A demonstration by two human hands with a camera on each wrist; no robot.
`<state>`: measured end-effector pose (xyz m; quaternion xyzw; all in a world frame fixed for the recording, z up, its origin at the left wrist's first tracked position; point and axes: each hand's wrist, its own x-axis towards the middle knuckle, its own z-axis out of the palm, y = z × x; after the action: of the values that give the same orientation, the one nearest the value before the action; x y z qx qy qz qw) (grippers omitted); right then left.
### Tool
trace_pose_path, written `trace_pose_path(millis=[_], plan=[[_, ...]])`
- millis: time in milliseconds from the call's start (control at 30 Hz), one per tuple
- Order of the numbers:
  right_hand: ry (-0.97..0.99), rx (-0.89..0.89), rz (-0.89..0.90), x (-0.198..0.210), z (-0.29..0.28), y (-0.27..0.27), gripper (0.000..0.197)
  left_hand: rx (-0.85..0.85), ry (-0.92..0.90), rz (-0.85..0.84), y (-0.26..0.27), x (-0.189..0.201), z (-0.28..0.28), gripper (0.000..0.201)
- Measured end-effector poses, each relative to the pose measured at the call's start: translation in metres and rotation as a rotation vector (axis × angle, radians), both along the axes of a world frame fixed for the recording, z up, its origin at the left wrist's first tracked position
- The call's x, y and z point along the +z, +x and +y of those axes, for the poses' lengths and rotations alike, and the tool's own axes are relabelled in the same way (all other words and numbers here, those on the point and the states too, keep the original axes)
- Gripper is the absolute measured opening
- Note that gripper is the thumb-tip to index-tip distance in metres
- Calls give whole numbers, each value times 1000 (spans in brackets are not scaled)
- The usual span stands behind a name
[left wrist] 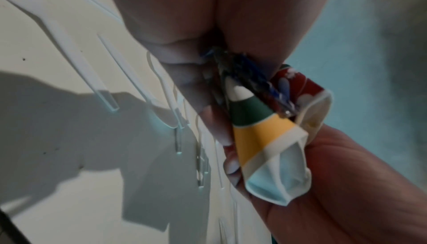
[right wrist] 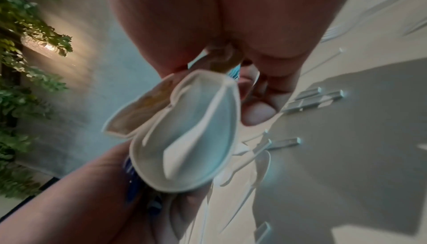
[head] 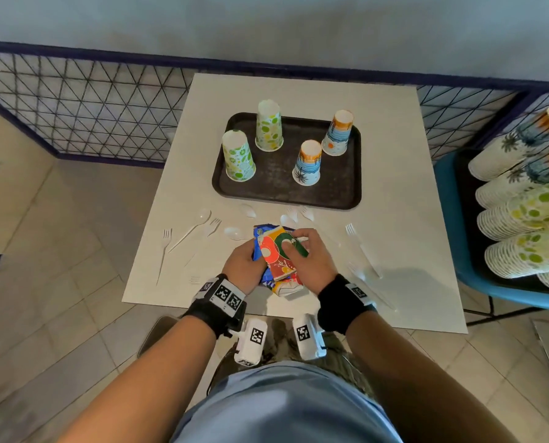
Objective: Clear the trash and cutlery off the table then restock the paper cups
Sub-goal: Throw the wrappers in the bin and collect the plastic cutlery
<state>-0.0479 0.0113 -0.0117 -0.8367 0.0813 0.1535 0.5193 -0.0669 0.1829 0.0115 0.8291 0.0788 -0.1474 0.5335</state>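
Head view shows your left hand point(head: 244, 266) and right hand point(head: 308, 262) both curled round one bundle of trash point(head: 278, 255), held just above the near edge of the surface point(head: 394, 187). In it you have at least two crushed cups point(left wrist: 261, 138) and a blue wrapper point(head: 262, 230); the exact count inside the bundle can't be told.

Expect it to be light, soft and springy: crushed paper wants to reopen and the wrapper looks slick, so squeeze across the middle of the bundle with the fingers point(left wrist: 227, 167) of both hands rather than at the flared rims.

The cutlery, thin clear plastic, lies flat on the surface, and will likely be fiddly to pinch up. I count roughly four forks point(head: 166, 238) and five spoons point(head: 235, 233), though blur hides some.

On the tray point(head: 282, 190) stand four upturned cups point(head: 238, 156). On the chair point(head: 452, 219) to your right lie about six sleeves point(head: 522, 231) of fresh ones.
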Motion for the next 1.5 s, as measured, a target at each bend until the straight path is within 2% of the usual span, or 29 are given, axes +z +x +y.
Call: trace_pose_path(millis=[67,167,333,400,500,567,667,767,800,867,933,1067,1267,1367,1500], plan=[[47,-29,18,5,-1,1,28,-5,-10,8,3,0,-2,22],[32,-30,-16,8,-1,3,30,33,-81,53,6,-2,-8,20],[-38,-56,-43,3,3,10,37,247,-249,183,11,-3,-13,20],[-44,-68,-34,3,4,12,33,299,-284,167,12,0,-12,19],[-69,-75,-12,4,5,15,21,300,-345,260,16,8,-18,36],[-72,-72,-21,4,4,17,16,280,-331,272,23,9,-23,34],[-5,-46,-25,6,-2,18,10,174,-164,184,24,3,-23,13],[73,-58,18,9,-16,15,24,189,-189,186,23,-2,-22,12],[58,-89,9,7,-25,12,23,187,-183,177,24,-2,-21,14],[-156,-119,-85,0,-51,5,23,154,-154,138,25,-5,-16,15],[-412,-122,-84,-12,-82,-9,29,137,-142,122,26,-7,-14,12],[-717,13,165,-31,-125,-38,43,83,-119,103,26,-8,-13,15],[-834,111,182,-44,-141,-48,28,68,-95,105,25,-17,-20,21],[-874,192,190,-42,-142,-42,31,61,-81,98,26,-17,-24,25],[-834,294,251,-36,-146,-33,29,57,-63,83,26,-15,-25,21]])
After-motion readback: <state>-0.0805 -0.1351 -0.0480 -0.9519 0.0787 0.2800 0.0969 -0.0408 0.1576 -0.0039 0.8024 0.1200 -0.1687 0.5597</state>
